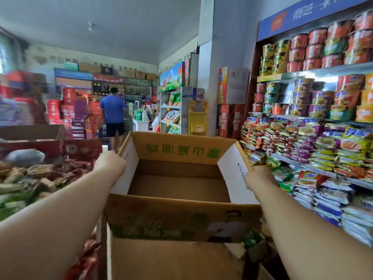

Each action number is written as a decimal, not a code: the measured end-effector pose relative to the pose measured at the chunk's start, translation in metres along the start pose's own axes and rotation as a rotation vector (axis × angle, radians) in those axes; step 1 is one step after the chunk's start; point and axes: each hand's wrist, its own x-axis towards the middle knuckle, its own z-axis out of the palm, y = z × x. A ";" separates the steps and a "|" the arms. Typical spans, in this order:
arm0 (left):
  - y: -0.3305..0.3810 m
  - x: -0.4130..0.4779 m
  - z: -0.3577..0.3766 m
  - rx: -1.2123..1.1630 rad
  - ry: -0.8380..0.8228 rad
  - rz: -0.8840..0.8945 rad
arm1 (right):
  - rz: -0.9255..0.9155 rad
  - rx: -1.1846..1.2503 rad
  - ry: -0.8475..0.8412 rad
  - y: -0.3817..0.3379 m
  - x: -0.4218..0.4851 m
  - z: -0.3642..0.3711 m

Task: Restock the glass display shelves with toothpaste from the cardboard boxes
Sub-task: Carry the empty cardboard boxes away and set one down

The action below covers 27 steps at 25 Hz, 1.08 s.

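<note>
Evidently I'm carrying the empty cardboard box mid-frame: left hand and right hand each clamped on a side flap, keeping it level. No toothpaste visible.

Shop interior — narrow aisle, pale walls.
Right: shelving unit stacked with noodle cups and packets. Far end: stacked red cartons, white ceiling — even, diffuse light.
</note>
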 end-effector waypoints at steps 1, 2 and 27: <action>-0.005 0.009 0.015 0.015 -0.004 -0.044 | -0.030 -0.013 -0.008 0.000 0.015 0.010; -0.006 0.018 0.031 0.024 -0.008 -0.080 | -0.053 -0.018 -0.011 -0.001 0.034 0.021; 0.065 0.360 0.294 -0.002 0.250 -0.451 | -0.358 -0.043 -0.230 -0.194 0.480 0.324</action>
